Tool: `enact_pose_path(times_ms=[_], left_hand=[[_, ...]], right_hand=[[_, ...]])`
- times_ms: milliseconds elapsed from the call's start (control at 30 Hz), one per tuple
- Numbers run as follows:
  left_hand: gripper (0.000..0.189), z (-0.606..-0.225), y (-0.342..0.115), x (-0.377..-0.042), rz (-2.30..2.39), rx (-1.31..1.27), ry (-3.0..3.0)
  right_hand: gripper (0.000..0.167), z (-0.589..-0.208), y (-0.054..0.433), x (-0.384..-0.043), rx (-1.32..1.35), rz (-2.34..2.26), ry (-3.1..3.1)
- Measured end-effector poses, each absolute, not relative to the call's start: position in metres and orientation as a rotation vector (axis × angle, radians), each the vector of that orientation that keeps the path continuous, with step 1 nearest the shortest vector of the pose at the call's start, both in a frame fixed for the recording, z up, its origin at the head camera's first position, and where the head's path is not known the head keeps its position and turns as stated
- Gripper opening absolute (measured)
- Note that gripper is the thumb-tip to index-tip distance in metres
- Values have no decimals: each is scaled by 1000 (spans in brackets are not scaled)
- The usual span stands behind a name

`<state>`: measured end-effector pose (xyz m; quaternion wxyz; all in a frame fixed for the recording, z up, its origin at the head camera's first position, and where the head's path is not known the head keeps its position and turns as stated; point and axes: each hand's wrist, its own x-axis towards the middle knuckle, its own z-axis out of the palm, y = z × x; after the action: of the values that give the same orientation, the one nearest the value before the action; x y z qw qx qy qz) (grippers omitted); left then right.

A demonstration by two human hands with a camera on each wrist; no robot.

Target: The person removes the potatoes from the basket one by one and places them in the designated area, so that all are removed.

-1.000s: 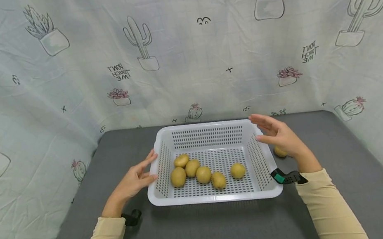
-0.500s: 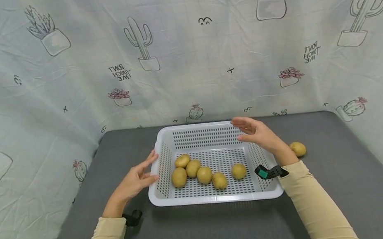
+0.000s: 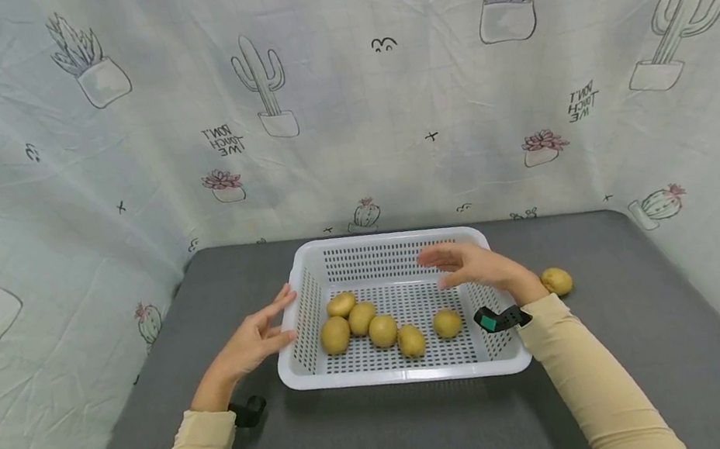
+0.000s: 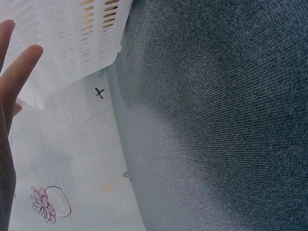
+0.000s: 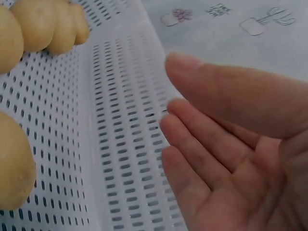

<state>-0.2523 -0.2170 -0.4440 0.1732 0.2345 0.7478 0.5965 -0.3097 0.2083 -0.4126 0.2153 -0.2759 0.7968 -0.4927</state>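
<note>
Right hand (image 3: 474,267) hovering over white basket (image 3: 406,378), left hand (image 3: 248,346) lying alongside, potatoes (image 3: 383,331) resting inside, all fingers (image 5: 211,144) hanging loosely parted.

behind the grey table (image 3: 395,446) — a pale curtain (image 3: 342,109), printed with potted cacti (image 3: 263,86).

White basket (image 3: 407,377), yellow potatoes (image 3: 382,331), cactus-patterned cloth (image 3: 341,102)

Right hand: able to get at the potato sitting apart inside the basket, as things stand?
Probably yes: the right hand is empty and over the basket, with nothing visible between it and that potato.
</note>
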Motion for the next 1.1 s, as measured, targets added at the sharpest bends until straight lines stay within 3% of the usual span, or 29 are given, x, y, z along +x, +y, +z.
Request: enact_pose_path(times_ms=[467,1100], left_hand=[[73,-446,-218,-252,1692,682,2104],[73,-444,-218,-252,1692,669,2121]], right_hand=[[52,-421,197,-322,-807,-909,1939],[56,-428,189,-326,-841,-611,1953]])
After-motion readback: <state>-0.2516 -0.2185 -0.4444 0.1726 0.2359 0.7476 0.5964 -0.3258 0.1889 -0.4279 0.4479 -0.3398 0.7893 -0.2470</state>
